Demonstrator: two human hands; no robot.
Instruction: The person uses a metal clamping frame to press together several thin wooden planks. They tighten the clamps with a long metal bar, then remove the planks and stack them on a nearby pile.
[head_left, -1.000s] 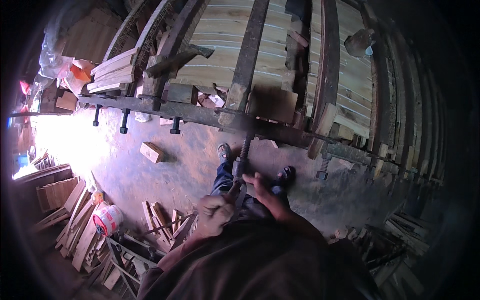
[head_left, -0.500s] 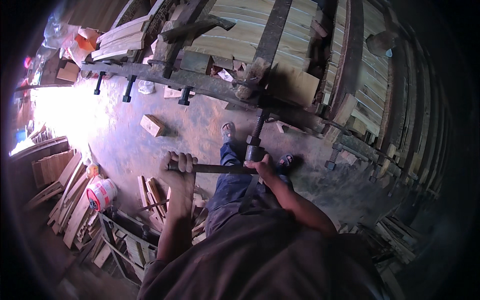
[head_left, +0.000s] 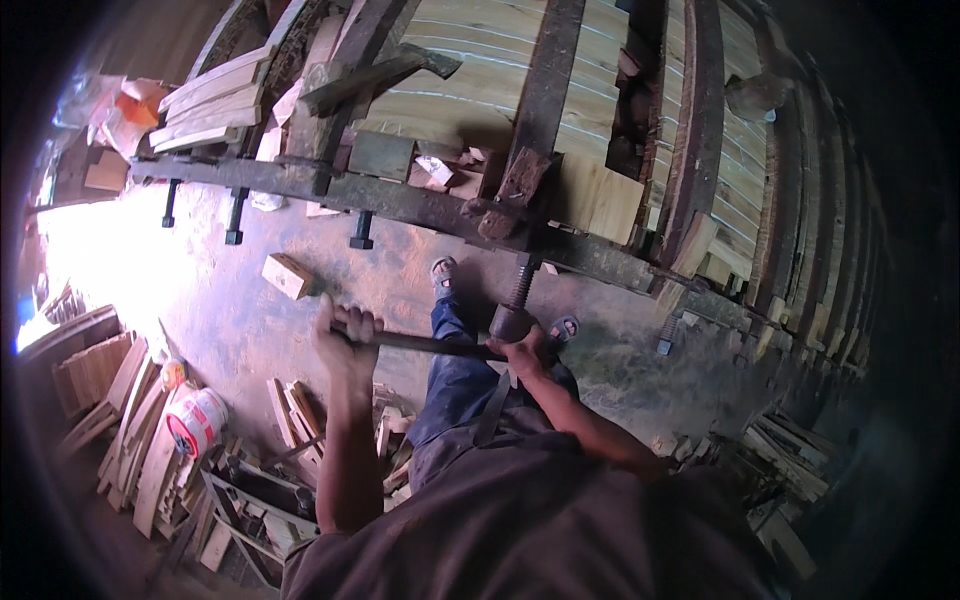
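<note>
My left hand (head_left: 348,328) is wrapped round the free end of a long-handled socket wrench (head_left: 425,344). At the other end, my right hand (head_left: 526,350) grips the wrench just by its round socket. That socket sits over the end of a threaded clamp screw (head_left: 523,282), hiding the screw's head. The screw sticks out toward me from a dark metal clamp rail (head_left: 420,203). Beyond the rail, pale glued boards (head_left: 470,45) lie under dark crossbars (head_left: 548,85).
More clamp bolts (head_left: 236,215) hang from the rail. A hammer-like tool (head_left: 380,76) rests on the boards. A wood block (head_left: 287,275) lies on the floor. At left are stacked offcuts (head_left: 150,450), a white-and-red bucket (head_left: 197,420) and a metal frame (head_left: 255,500).
The socket has moved forward onto the screw's hex head, which showed before and is now covered. Both hands keep hold of the wrench. The view has shifted slightly.
</note>
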